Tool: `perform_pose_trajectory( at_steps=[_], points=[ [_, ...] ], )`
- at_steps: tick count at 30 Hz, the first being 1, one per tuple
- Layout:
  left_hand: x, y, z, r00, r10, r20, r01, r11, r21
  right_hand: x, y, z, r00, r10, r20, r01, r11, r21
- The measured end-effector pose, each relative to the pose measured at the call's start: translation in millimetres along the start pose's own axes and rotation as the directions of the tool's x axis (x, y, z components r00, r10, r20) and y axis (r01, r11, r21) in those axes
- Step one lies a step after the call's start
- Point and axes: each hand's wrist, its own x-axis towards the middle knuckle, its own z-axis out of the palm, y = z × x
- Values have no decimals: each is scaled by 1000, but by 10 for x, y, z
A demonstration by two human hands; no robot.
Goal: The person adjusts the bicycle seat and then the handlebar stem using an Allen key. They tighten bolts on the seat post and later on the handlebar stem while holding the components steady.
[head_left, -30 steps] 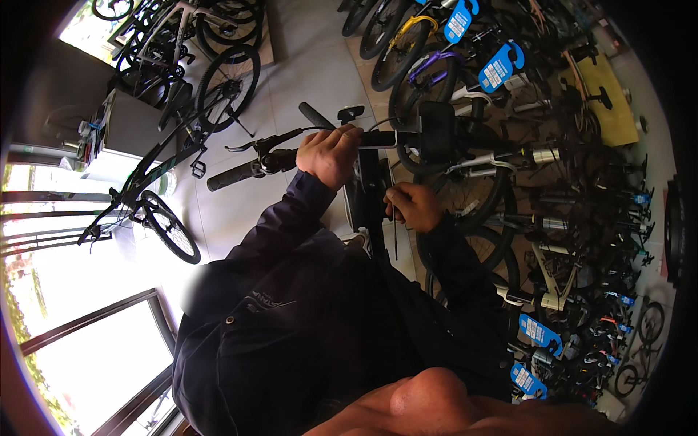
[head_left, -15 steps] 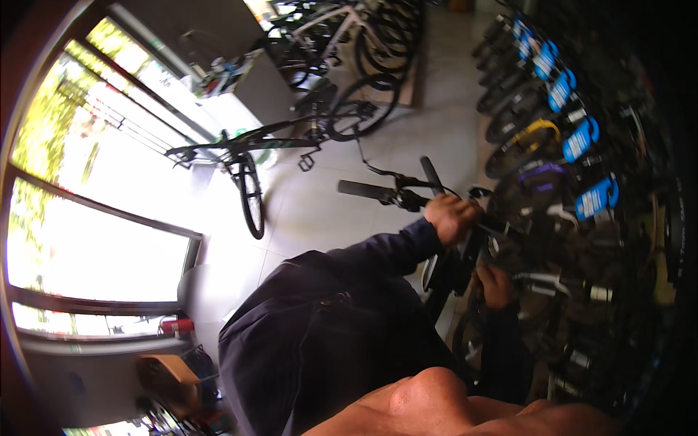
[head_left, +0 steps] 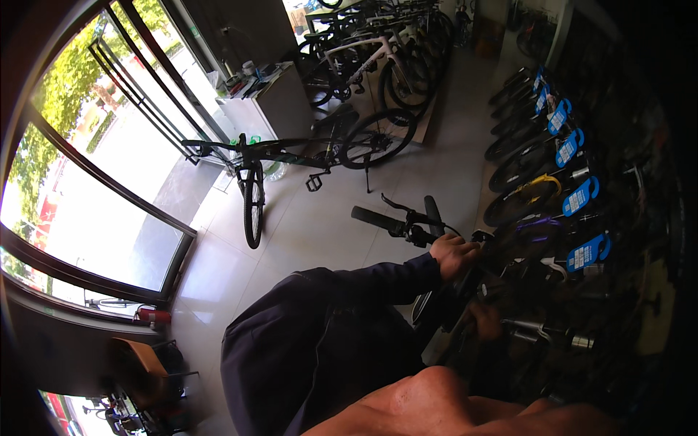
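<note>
In a dark long sleeve, my left hand (head_left: 454, 254) is closed around the black handlebar (head_left: 376, 219) of a bicycle close in front of me. A brake lever (head_left: 396, 203) and a second black grip-like cylinder (head_left: 433, 212) stick up beside the bar. Below and to the right, my right hand (head_left: 486, 321) is in deep shadow by the dark bicycle frame (head_left: 440, 309). Its fingers are too dim to make out whether they hold anything.
To the left, a black bicycle (head_left: 291, 154) stands on the tiled floor (head_left: 313, 232) by a white cabinet (head_left: 265, 109). Bicycles with blue tags (head_left: 579, 196) line the right. More bicycles (head_left: 363, 62) are at the back, a glass door (head_left: 102, 218) on the left.
The view has tilted, so the room sits lower in the picture. My left hand keeps its hold on the handlebar; my right hand is lower and darker.
</note>
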Motion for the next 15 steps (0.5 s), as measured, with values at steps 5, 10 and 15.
perform_pose_trajectory(
  at_steps=[5, 10, 15],
  points=[
    [14, 30, -61, 1000, -15, 21, 15, 1000, -14, 124, 92, -76, 968, -177, 177, 206, 964, -166],
    [14, 23, -90, 999, -30, 39, 31, 999, -36, -50, 398, 37, 895, -429, 123, 445, 848, -289],
    [8, 5, -73, 998, -25, 50, 26, 999, -26, -558, 278, -59, 951, -147, 272, 197, 966, -166]
  ],
)
